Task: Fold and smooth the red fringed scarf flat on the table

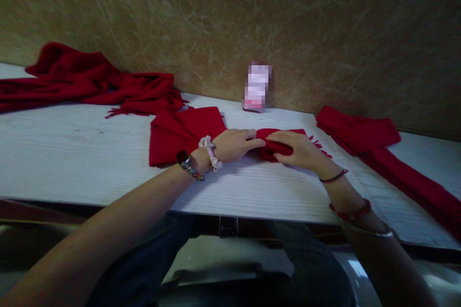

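A red scarf with a fringe at its right end lies across the middle of the white table, its right part folded into a thick layered bundle. My left hand grips the scarf at the left side of that fold, thumb stretched toward the right hand; some of its fingers are hidden. My right hand is curled round the folded part near the fringe, with thumb and fingers on the cloth. Both hands are close together and touch the same scarf.
Another red scarf lies heaped at the back left. A further red scarf trails along the right side of the white table. A phone, its screen blurred, leans on the brown marbled wall behind.
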`<state>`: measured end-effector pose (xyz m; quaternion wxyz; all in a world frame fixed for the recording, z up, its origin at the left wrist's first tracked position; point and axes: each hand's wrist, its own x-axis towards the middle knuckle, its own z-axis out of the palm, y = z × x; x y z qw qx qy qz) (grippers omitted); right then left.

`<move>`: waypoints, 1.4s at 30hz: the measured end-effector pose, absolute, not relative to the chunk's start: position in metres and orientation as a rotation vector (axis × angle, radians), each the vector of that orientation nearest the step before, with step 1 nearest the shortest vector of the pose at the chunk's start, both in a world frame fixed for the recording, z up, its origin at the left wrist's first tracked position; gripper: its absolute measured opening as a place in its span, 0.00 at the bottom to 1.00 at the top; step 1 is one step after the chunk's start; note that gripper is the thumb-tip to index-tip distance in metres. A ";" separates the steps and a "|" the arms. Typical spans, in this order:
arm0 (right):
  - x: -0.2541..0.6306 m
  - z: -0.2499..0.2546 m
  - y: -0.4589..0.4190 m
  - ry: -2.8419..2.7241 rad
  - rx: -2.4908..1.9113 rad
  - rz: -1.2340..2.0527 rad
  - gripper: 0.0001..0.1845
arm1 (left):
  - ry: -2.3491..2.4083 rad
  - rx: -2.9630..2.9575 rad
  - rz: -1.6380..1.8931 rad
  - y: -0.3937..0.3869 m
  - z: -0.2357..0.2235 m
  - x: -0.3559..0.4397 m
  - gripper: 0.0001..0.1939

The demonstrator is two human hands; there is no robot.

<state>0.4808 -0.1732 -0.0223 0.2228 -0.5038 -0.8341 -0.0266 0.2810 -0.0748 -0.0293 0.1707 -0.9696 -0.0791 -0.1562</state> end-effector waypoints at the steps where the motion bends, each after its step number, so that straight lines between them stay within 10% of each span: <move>1: 0.479 -0.023 -0.173 -2.301 -1.394 -0.079 0.21 | -0.250 -2.764 -0.463 -0.075 -0.029 0.281 0.14; 11: 0.483 -0.025 -0.169 -2.166 -1.479 -0.291 0.05 | -0.351 -2.712 -0.572 -0.076 -0.031 0.282 0.14; 42: 0.480 -0.018 -0.178 -2.271 -1.543 -0.776 0.12 | -0.213 -2.574 -0.788 -0.082 -0.032 0.288 0.09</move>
